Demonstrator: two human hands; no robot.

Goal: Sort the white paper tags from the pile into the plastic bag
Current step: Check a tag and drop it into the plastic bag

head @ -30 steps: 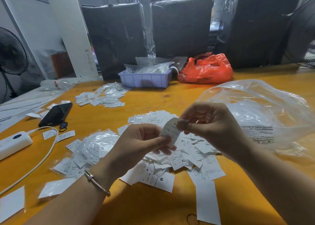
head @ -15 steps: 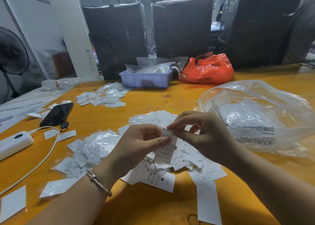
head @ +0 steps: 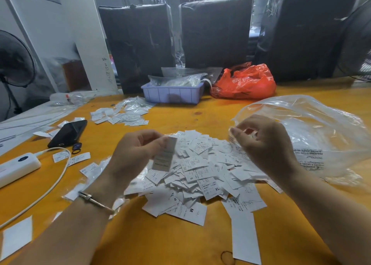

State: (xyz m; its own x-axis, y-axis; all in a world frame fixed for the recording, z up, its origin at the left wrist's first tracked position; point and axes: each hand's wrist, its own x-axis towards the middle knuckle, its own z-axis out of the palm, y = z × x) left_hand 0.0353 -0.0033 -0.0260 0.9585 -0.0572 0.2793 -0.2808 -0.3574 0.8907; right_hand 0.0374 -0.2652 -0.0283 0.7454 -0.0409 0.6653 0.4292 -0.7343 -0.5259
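So the left hand (head: 138,150) has a pinch grip on one white tag (head: 165,154), thumb and fingers closed on its top edge so it hangs down just above the pile of tags (head: 202,174) spread across the orange desk (head: 160,240). The tag looks a bit blurred, can't read the print. The right hand (head: 263,142) is over at the plastic bag (head: 321,132), fingers curled and pinching the clear film at the bag's near edge, right beside the pile. The bag lies crumpled on the right side of the desk with warning text printed on it. Left side has a black phone (head: 68,133), a white power bank (head: 18,167) with its cable (head: 52,186), and a few loose tags. Farther back there's a second small heap of tags (head: 120,115), a lilac tray (head: 172,93) and a red bag (head: 245,82).
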